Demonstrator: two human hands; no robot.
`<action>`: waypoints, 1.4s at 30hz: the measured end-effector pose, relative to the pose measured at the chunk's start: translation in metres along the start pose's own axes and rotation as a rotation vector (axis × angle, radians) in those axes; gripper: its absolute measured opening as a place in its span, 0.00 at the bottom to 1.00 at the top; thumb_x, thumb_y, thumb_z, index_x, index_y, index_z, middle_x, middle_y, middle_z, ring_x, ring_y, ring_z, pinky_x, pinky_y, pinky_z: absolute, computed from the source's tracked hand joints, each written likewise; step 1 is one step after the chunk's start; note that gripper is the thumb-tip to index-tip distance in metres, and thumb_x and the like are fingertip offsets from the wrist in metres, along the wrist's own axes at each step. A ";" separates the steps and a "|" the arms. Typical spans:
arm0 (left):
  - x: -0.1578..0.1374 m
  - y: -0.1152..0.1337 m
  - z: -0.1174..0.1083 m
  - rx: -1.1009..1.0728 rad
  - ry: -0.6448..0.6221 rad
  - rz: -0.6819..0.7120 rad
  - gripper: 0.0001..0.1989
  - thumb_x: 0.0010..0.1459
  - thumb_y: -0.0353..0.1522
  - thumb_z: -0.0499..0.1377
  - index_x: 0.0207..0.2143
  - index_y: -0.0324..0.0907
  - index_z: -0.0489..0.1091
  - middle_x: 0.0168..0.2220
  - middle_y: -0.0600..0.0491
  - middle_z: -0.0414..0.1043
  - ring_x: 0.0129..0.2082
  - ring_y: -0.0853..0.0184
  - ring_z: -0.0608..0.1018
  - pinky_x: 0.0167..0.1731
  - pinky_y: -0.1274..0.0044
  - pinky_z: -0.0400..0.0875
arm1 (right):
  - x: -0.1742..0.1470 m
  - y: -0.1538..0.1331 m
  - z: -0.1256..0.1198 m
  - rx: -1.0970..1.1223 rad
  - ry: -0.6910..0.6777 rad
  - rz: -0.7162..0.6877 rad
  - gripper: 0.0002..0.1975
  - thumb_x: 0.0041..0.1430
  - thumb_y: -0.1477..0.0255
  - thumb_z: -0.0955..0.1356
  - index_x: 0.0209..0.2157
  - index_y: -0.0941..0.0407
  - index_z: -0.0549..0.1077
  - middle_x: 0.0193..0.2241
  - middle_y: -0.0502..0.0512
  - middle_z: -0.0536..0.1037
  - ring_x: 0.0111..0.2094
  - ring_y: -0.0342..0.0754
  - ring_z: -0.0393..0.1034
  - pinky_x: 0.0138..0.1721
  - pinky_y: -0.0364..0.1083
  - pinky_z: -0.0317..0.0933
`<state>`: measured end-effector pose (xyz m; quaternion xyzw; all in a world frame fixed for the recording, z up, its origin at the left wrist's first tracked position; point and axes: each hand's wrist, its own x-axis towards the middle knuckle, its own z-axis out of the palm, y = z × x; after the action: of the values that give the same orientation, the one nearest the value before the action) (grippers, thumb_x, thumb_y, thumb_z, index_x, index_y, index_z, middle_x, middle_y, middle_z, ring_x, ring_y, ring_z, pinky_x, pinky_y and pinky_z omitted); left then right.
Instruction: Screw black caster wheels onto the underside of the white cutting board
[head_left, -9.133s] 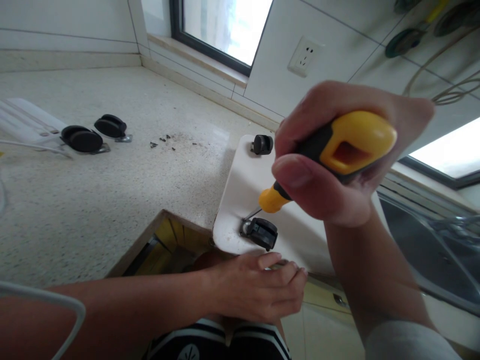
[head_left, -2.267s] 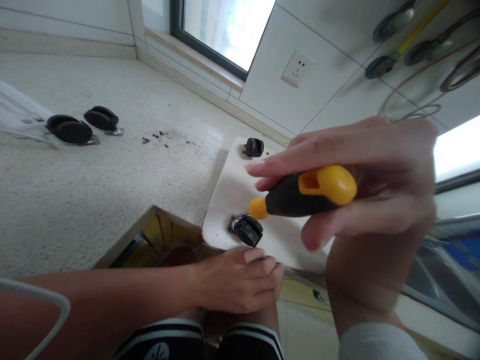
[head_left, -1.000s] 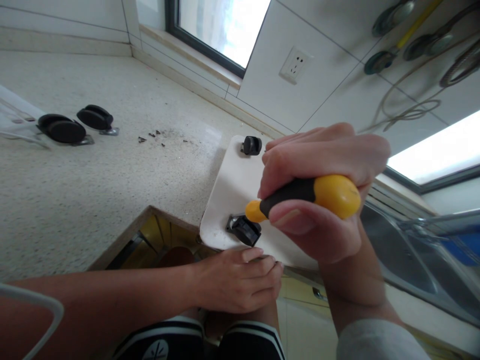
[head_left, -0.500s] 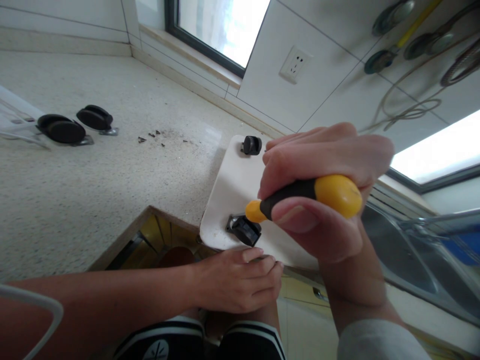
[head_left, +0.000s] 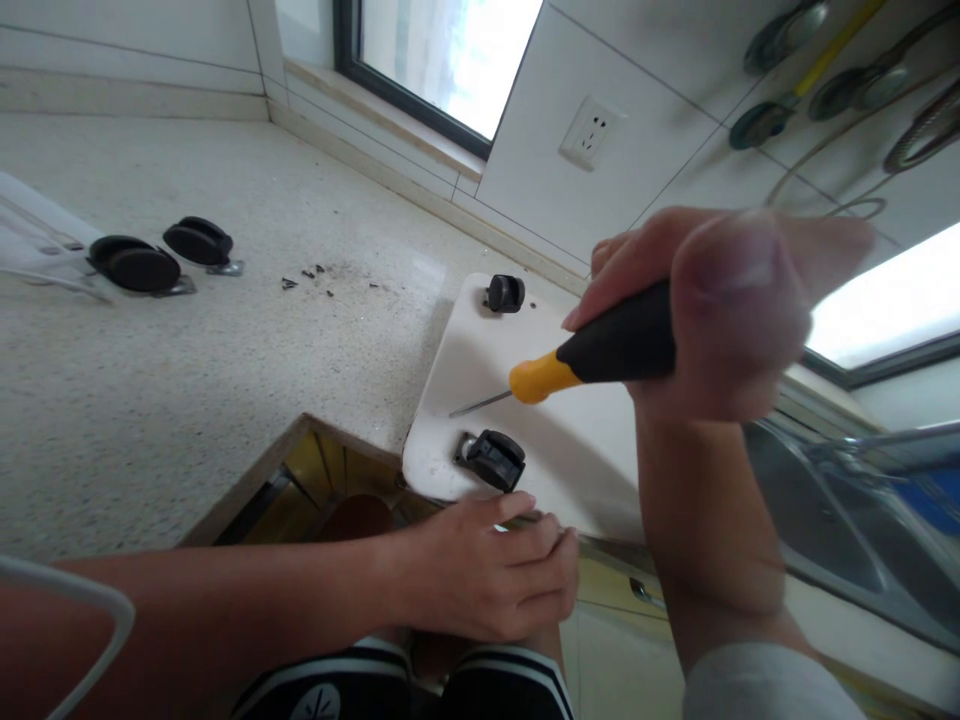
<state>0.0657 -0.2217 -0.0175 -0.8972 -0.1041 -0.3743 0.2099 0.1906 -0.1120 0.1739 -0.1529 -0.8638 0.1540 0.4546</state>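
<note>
one screwdriver in right hand, shaft pointing left (slightly downward).

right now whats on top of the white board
Two black casters sit on the white board: a near caster and a far caster. The right hand and its screwdriver cover the board's right part.

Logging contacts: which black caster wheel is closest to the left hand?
The black caster wheel on the white board's near corner, just above the left hand.

bright daylight from window | glare on right | right hand motion-blurred | wide-angle edge distortion
</note>
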 end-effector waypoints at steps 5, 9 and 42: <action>0.026 -0.012 -0.019 0.145 -0.086 -0.068 0.11 0.76 0.33 0.61 0.52 0.38 0.82 0.51 0.44 0.84 0.50 0.59 0.81 0.54 0.66 0.73 | -0.004 0.053 0.041 0.135 0.431 0.028 0.28 0.72 0.58 0.69 0.17 0.49 0.72 0.16 0.49 0.70 0.19 0.45 0.62 0.22 0.50 0.55; 0.038 -0.015 -0.029 0.283 -0.299 -0.320 0.14 0.77 0.33 0.59 0.49 0.34 0.82 0.48 0.39 0.83 0.51 0.52 0.81 0.54 0.60 0.73 | -0.018 0.092 0.060 0.134 0.565 0.211 0.33 0.73 0.48 0.65 0.16 0.50 0.71 0.15 0.51 0.67 0.21 0.45 0.61 0.24 0.49 0.58; -0.051 -0.212 -0.098 0.342 -0.394 -1.221 0.10 0.70 0.36 0.61 0.42 0.42 0.82 0.44 0.41 0.85 0.42 0.50 0.83 0.38 0.65 0.73 | -0.085 0.118 0.033 0.205 1.084 0.632 0.34 0.69 0.42 0.69 0.20 0.55 0.71 0.16 0.47 0.69 0.17 0.39 0.57 0.19 0.42 0.50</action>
<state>-0.1040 -0.0786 0.0712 -0.6829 -0.6881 -0.2330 0.0764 0.2244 -0.0436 0.0453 -0.4122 -0.4053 0.2635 0.7723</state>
